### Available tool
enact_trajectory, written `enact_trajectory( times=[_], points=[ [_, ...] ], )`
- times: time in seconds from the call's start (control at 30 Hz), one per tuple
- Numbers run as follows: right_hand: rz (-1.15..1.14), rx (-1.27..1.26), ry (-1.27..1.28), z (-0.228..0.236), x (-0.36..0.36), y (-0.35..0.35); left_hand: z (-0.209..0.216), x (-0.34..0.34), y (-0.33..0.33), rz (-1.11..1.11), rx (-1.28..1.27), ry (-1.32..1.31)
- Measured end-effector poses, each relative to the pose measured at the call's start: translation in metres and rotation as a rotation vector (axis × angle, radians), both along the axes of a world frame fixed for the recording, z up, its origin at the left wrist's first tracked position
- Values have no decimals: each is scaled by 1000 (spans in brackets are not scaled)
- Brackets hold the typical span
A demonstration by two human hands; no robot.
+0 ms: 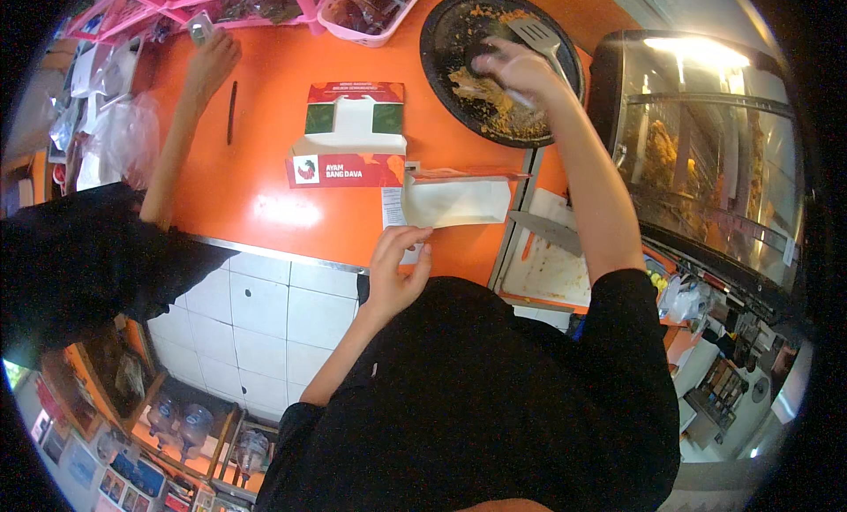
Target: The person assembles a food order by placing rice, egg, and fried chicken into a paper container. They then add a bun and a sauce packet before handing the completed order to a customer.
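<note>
My left hand (399, 269) is at the counter's near edge, thumb and fingers apart. Its fingertips touch the near corner of an open card food box (454, 201) with a pale inside. A printed paper slip (393, 208) lies partly under that box. My right hand (520, 72) reaches over a round black pan (434, 37) strewn with yellow-brown crumbs (481, 93). Motion blurs its fingers; a dark patch shows beside them and something pale below, so what it holds is unclear. A slotted metal spatula (538, 39) lies across the pan's far right. Another open red-and-green food box (353, 146) stands left.
A co-worker's hand (213, 60) reaches to a pink basket rack (300, 0) at the far left. A wide knife (547, 229) lies on a white cutting board (551, 269). A lit glass food cabinet (706, 150) stands right. A thin dark stick (232, 113) lies left.
</note>
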State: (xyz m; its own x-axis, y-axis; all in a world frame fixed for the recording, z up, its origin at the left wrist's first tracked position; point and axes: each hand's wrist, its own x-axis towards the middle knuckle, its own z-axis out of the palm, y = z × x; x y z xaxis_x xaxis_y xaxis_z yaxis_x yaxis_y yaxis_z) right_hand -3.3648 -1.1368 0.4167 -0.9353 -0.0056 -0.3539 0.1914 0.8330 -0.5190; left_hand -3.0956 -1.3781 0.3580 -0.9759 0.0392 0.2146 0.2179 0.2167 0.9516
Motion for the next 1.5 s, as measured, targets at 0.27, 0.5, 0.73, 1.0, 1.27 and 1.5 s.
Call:
enact_trajectory(
  times=[0.27,0.5,0.73,1.0,1.27,1.5],
  points=[
    [-21,210,-1,-30,55,25,-1,9,6,9,20,-106],
    [-125,226,81,-31,55,102,8,15,5,-7,-7,-30],
    [-55,437,39,-40,71,134,6,12,2,13,-40,-30],
    [-195,520,253,-42,6,120,4,8,11,-19,-33,-29],
    [-5,281,290,-88,-44,169,0,0,6,58,-33,-77],
    [230,198,303,-86,-48,179,-2,-11,15,23,-69,-93]
  ],
)
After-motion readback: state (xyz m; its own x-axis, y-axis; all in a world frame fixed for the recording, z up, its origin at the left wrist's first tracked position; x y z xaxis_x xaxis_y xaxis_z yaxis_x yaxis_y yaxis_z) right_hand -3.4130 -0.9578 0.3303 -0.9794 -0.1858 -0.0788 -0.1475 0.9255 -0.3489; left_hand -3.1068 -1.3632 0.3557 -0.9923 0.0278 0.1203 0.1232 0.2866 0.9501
